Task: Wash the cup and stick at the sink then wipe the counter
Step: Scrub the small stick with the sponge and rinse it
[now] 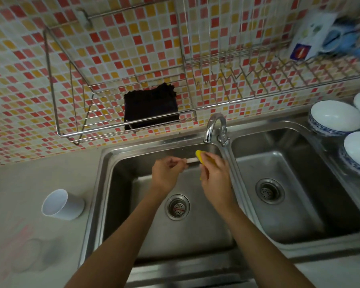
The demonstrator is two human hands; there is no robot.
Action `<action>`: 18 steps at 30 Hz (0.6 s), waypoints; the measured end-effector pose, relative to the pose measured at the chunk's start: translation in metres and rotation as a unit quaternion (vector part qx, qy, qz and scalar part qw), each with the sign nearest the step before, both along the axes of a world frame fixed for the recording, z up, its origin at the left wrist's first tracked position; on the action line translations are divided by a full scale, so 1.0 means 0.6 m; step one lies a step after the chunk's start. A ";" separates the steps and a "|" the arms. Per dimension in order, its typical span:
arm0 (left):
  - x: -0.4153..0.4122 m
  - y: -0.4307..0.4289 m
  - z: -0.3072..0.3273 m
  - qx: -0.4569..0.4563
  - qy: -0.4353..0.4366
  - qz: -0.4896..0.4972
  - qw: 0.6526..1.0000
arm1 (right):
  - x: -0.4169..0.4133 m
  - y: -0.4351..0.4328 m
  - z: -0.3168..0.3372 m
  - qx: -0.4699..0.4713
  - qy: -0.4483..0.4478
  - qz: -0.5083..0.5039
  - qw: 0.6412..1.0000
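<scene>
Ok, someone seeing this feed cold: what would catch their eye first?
Probably the hands over the left basin of the sink: the left hand pinches a thin white stick while the right hand holds a yellow sponge against it, just below the tap. Next, the red and orange mosaic wall behind, with a black cloth in the wire rack. A white cup sits on the counter left of the sink.

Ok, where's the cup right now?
In the head view, the white cup sits on the counter at lower left, just left of the sink.
</scene>
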State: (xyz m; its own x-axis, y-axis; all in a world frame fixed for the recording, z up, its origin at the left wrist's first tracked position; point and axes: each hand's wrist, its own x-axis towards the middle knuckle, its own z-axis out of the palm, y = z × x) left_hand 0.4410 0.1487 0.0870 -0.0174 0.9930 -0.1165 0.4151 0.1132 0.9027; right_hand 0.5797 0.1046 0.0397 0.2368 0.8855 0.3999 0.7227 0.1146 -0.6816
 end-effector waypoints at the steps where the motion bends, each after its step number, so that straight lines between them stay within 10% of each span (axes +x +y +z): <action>1: 0.005 -0.001 -0.003 -0.015 -0.011 0.009 1.000 | 0.007 0.002 -0.006 -0.014 0.014 -0.023 1.000; 11: 0.035 0.004 -0.013 -0.107 -0.107 0.085 0.985 | 0.020 -0.011 -0.030 -0.031 0.006 -0.040 0.999; 15: 0.032 0.013 -0.023 -0.055 0.006 0.054 0.997 | 0.014 -0.021 -0.029 -0.001 -0.043 0.058 0.997; 18: 0.025 0.016 -0.020 0.003 0.099 0.015 0.995 | 0.073 0.016 -0.034 -0.057 0.045 -0.053 0.996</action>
